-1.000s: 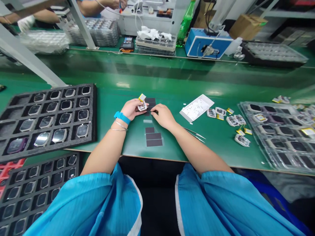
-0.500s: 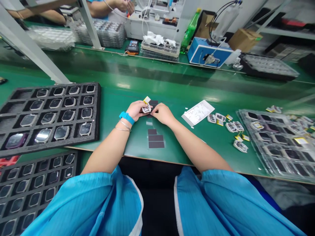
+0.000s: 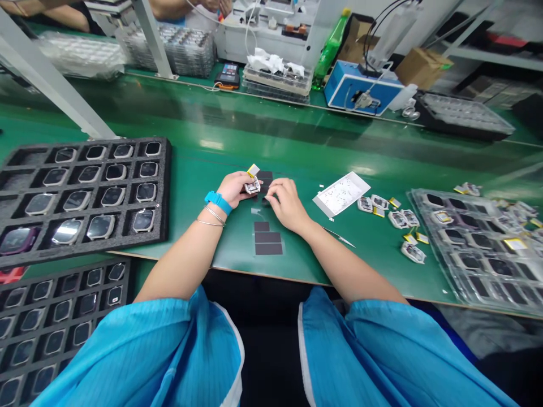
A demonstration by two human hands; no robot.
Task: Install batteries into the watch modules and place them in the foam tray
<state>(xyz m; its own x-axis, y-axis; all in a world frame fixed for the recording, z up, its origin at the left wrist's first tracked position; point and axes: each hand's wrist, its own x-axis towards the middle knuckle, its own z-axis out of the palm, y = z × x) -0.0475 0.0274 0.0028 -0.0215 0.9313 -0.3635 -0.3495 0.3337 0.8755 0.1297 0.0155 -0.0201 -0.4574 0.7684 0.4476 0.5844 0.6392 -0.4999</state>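
Watch module (image 3: pixel 252 186) sits pinched in the left hand (image 3: pixel 231 189), held just above the green bench mat (image 3: pixel 199 161), yellow tab (image 3: pixel 253 170) sticking up from its far edge. Left palm turned inward, fingers closed narrow around the module. Right hand (image 3: pixel 287 205) beside it, curled, fingertips (image 3: pixel 271 196) down by a dark pad (image 3: pixel 265 175); can't tell if they're gripping anything. Three dark strips (image 3: pixel 265 237) lie on film nearer the body. Blue wristband (image 3: pixel 218 202) and two thin bangles (image 3: pixel 214 216) on left wrist. Left foam tray (image 3: pixel 167 192) holds 16 watches (image 3: pixel 112 196), one purple-framed. Five loose modules (image 3: pixel 397 219) lie right of the hands, by a printed white sheet (image 3: pixel 341 194), its print unreadable. Tweezers (image 3: pixel 339 237) lie by the right forearm. Clear tray (image 3: pixel 470 254) at right holds more units. No readable labels.
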